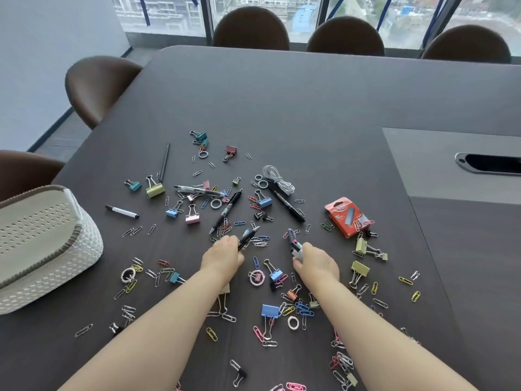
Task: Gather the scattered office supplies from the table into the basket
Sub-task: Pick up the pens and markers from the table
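Left hand (222, 256) grips pens (248, 235); right hand (317, 263) grips markers (294, 242); basket (42, 249) interior hidden.

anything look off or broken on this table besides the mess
Nothing looks damaged. The oddity is the scatter itself: paper clips, binder clips and pens strewn across the table, while the basket sits at the left edge. The red staple box lies flat and askew. Each hand, left and right, grips pens.
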The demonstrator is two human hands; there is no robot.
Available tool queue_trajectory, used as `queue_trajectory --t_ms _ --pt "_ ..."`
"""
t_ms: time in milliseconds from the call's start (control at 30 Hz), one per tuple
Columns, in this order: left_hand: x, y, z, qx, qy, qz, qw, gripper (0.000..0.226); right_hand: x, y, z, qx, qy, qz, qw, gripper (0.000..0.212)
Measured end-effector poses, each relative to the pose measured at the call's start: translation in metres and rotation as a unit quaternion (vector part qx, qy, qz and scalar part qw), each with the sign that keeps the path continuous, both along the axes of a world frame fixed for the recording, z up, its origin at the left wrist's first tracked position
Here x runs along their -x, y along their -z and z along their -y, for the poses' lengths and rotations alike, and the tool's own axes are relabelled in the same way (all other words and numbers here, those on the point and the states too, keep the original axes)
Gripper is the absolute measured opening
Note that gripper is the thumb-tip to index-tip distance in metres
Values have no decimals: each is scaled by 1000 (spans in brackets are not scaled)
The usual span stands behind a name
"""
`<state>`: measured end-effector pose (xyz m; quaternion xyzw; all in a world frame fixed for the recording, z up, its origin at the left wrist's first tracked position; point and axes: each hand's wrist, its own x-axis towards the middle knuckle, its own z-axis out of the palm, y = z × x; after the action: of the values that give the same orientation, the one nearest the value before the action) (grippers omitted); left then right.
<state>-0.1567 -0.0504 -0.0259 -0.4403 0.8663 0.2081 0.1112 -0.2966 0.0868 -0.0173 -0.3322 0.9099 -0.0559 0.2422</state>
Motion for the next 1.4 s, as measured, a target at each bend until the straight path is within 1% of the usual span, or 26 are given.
queue_trajectory --t_ms 67,133,233,300,367,433,567,633,700,833,933,1033,1100,1200,1300,1400 --pt "-1 -6 8 -1 6 -18 1000 18 -6 -3 7 31 -8 0 999 17" --pt "0 -11 18 8 14 -29 999 23 -12 -7 12 57 8 -1 998 19" --pt "0 -17 32 32 37 -19 999 33 -21 -11 19 59 38 3 998 18" --pt "1 -19 43 38 42 -27 998 33 -25 -11 25 56 49 22 997 15" --pt "4 -19 56 36 37 -51 997 29 -26 -13 33 74 77 37 994 13" --pt "7 -20 66 33 31 -68 997 27 -26 -14 41 93 109 34 989 13" --pt "13 -21 83 50 26 -52 997 38 -24 -13 51 123 143 32 982 15" --pt "15 -18 89 47 20 -44 998 39 -23 -14 54 130 142 30 981 15" --pt "17 -12 94 37 13 -36 999 39 -20 -15 59 120 126 17 985 20" --pt "21 2 103 23 26 -10 999 49 -9 -17 75 82 99 -18 991 26" --pt "22 10 109 17 31 -5 999 40 11 -16 92 79 119 -51 989 27" --pt "24 10 111 9 34 -19 999 31 29 -12 110 73 97 -70 990 31" --pt "25 7 112 5 40 -34 999 28 38 -4 119 44 75 -72 994 34" --pt "23 2 116 8 38 -64 997 26 42 7 123 -3 60 -85 995 29" --pt "17 -5 122 1 18 -88 996 26 45 16 125 -12 69 -88 994 28" --pt "10 -12 130 -26 -25 -114 993 26 52 18 128 -22 108 -63 992 34"
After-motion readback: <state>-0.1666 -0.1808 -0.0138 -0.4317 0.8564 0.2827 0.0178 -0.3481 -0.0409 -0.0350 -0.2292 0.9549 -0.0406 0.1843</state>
